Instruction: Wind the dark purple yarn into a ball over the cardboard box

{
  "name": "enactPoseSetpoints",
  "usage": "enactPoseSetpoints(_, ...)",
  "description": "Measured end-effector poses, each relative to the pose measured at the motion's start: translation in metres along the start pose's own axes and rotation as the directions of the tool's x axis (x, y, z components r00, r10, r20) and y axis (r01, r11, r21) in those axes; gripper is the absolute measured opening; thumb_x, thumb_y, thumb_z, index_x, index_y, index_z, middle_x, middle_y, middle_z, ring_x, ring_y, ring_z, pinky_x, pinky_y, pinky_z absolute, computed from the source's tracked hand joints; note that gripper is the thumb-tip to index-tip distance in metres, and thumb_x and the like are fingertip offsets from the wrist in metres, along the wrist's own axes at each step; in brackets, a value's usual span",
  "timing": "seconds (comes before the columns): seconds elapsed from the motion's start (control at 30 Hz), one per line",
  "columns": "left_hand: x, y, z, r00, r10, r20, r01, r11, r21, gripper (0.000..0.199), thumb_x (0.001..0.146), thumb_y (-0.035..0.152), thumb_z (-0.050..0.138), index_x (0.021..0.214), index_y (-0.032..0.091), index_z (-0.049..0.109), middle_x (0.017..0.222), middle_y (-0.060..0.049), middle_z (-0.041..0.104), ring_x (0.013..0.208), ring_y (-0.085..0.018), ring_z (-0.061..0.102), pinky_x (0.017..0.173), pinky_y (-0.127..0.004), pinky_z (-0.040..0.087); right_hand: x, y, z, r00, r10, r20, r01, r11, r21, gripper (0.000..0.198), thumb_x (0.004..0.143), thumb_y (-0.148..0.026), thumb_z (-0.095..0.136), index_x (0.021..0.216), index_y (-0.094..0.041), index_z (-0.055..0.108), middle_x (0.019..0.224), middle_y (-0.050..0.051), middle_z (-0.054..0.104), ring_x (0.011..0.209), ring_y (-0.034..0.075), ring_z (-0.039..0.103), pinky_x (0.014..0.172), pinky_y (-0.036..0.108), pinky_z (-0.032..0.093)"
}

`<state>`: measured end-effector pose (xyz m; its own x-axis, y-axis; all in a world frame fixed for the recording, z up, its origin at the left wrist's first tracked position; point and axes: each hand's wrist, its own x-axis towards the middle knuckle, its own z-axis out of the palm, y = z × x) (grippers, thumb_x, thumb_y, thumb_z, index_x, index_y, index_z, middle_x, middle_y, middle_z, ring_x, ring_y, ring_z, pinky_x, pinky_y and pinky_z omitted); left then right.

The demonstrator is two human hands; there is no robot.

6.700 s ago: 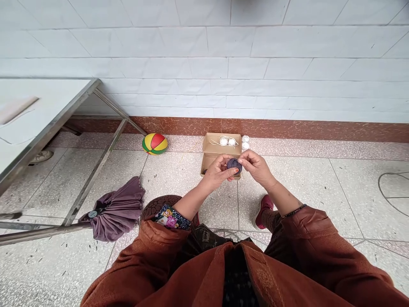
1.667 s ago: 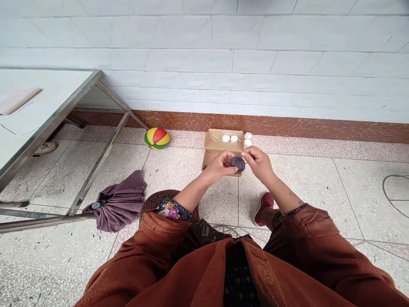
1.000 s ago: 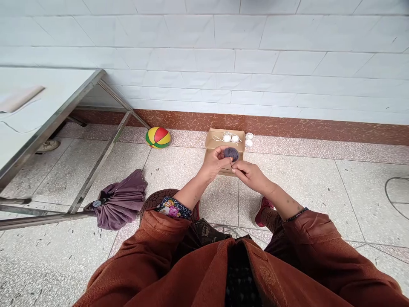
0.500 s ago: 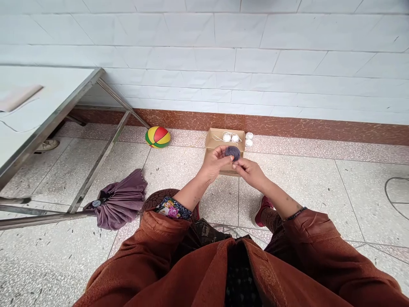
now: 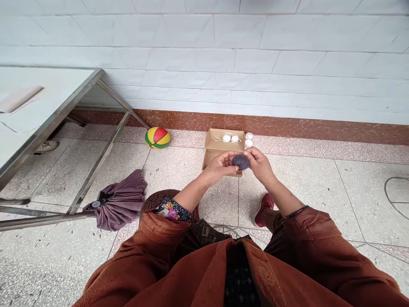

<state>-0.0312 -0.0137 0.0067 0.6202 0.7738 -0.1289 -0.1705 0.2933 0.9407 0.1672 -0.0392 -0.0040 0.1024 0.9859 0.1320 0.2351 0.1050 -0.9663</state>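
A dark purple-grey ball of yarn (image 5: 240, 162) is in my left hand (image 5: 220, 168), with the fingers behind it and the thumb along its near side. Close against the ball's right edge, my right hand (image 5: 259, 165) is pinched closed at the yarn; any strand between its fingertips is too fine to make out. Below and beyond the hands, an open cardboard box (image 5: 211, 157) lies on the floor. Two white yarn balls (image 5: 226, 137) with loose strands rest in its lid, and more white balls (image 5: 249, 137) sit just right of it.
A red, yellow and green ball (image 5: 157, 137) lies near the wall. Left, a metal-framed table (image 5: 64, 98) stands above a folded purple umbrella (image 5: 123, 200). A patterned round stool (image 5: 156, 198) is by my left leg. A cable (image 5: 388, 187) curls at far right.
The yarn ball has shifted slightly right and nearer me in my left hand. My right hand has gone from the ball's lower edge up to its upper right side.
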Motion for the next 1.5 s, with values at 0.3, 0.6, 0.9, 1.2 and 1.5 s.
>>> enactPoseSetpoints(0.3, -0.002, -0.001, 0.004, 1.000, 0.025, 0.009, -0.025, 0.999, -0.035, 0.052, 0.082, 0.038, 0.089, 0.131, 0.026, 0.074, 0.124, -0.009, 0.074, 0.107, -0.022, 0.072, 0.092, -0.039, 0.062, -0.003, -0.010, -0.004, 0.991, -0.123, -0.060, 0.115, 0.986, -0.120, 0.039, 0.100, -0.060, 0.065, 0.083, -0.025, 0.063, 0.075, 0.000, 0.062, 0.069, 0.018, 0.053, 0.068, 0.033, 0.047)
enactPoseSetpoints(0.6, -0.007, 0.007, 0.006, 0.998, 0.033, 0.045, -0.023, 0.979, -0.202, 0.058, 0.081, 0.040, 0.092, 0.134, 0.028, 0.073, 0.128, -0.008, 0.073, 0.110, -0.022, 0.071, 0.094, -0.038, 0.061, -0.003, -0.001, 0.004, 0.999, -0.019, -0.040, 0.019, 1.000, -0.008, 0.031, 0.099, -0.053, 0.063, 0.085, -0.025, 0.062, 0.073, -0.003, 0.058, 0.066, 0.016, 0.050, 0.065, 0.030, 0.044)
enactPoseSetpoints(0.9, 0.003, 0.005, -0.006, 0.969, 0.119, -0.215, -0.145, 0.983, -0.108, 0.050, 0.071, 0.033, 0.096, 0.113, 0.023, 0.072, 0.116, -0.005, 0.077, 0.111, -0.020, 0.070, 0.104, -0.039, 0.055, -0.011, -0.001, 0.009, 0.975, -0.142, 0.171, 0.179, 0.959, -0.220, 0.022, 0.098, -0.040, 0.063, 0.082, -0.025, 0.062, 0.077, 0.002, 0.065, 0.074, 0.019, 0.059, 0.072, 0.032, 0.048)
enactPoseSetpoints(1.2, 0.003, 0.000, 0.000, 0.967, 0.064, -0.245, -0.014, 0.980, 0.200, 0.049, 0.068, 0.031, 0.095, 0.106, 0.020, 0.068, 0.099, -0.002, 0.073, 0.087, -0.014, 0.063, 0.084, -0.031, 0.049, -0.009, -0.021, -0.011, 0.939, -0.234, 0.252, 0.267, 0.958, -0.106, 0.024, 0.101, -0.046, 0.067, 0.091, -0.026, 0.073, 0.085, 0.003, 0.072, 0.077, 0.020, 0.062, 0.074, 0.034, 0.050)
enactPoseSetpoints(1.5, 0.003, 0.004, 0.003, 0.994, 0.102, -0.045, -0.108, 0.979, -0.170, 0.055, 0.067, 0.036, 0.099, 0.109, 0.022, 0.064, 0.103, -0.002, 0.072, 0.095, -0.015, 0.067, 0.091, -0.032, 0.052, -0.001, 0.009, -0.001, 0.990, -0.107, 0.094, 0.120, 0.982, -0.146, 0.026, 0.103, -0.048, 0.062, 0.093, -0.025, 0.071, 0.089, 0.004, 0.072, 0.082, 0.021, 0.065, 0.078, 0.036, 0.053)
